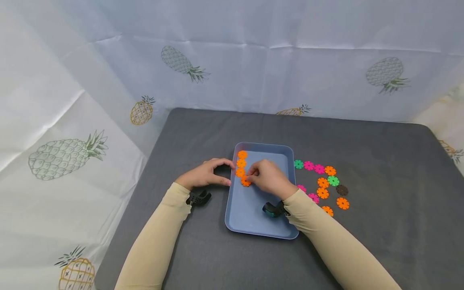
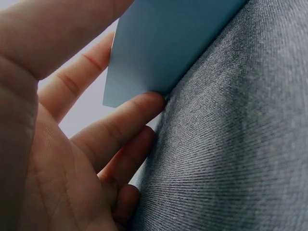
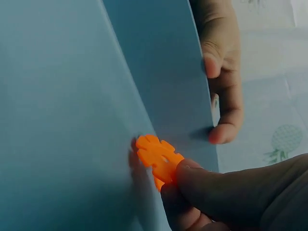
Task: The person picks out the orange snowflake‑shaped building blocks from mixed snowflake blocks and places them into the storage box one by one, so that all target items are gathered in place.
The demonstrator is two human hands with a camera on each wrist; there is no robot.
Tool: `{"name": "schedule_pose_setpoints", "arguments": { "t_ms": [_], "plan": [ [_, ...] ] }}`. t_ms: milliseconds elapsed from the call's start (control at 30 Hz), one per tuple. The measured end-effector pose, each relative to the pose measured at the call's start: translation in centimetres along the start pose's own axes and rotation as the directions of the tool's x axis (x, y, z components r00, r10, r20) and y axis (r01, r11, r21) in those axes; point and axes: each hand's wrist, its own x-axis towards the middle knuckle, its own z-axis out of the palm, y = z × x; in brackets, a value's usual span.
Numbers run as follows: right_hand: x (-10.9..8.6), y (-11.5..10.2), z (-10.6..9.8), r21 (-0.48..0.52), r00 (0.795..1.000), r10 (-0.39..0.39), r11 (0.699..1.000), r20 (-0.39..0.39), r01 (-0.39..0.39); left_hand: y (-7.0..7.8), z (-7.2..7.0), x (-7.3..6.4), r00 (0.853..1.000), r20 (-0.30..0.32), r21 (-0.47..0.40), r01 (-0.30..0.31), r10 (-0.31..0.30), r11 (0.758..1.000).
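Observation:
My right hand is over the blue tray, pinching an orange notched plastic disc between thumb and fingertips. In the right wrist view the disc is tilted, its far edge close to the foot of the tray's side wall. Above it in the head view, several like orange discs form a row along the tray's left side. My left hand is outside the tray, its fingers and thumb spread against the left wall. The left wrist view shows fingertips where wall meets cloth.
Right of the tray, several loose notched discs lie on the grey cloth: green, pink, orange and a dark brown one. My right forearm overlaps the tray's right edge. A white pineapple-print sheet hangs behind the table.

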Motion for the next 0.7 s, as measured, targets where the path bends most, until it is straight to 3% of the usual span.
{"name": "schedule_pose_setpoints", "arguments": {
  "t_ms": [267,700],
  "plan": [
    [0.6,0.1,0.9,0.021,0.999,-0.032,0.999,0.013,0.032,0.3,-0.2,0.0,1.0,-0.004,0.008,0.022,-0.021,1.0],
    [0.9,-0.2,1.6,-0.038,0.997,-0.067,0.997,-0.027,0.066,0.2,-0.3,0.1,1.0,0.0,-0.005,-0.005,0.005,1.0]
  ]
}}
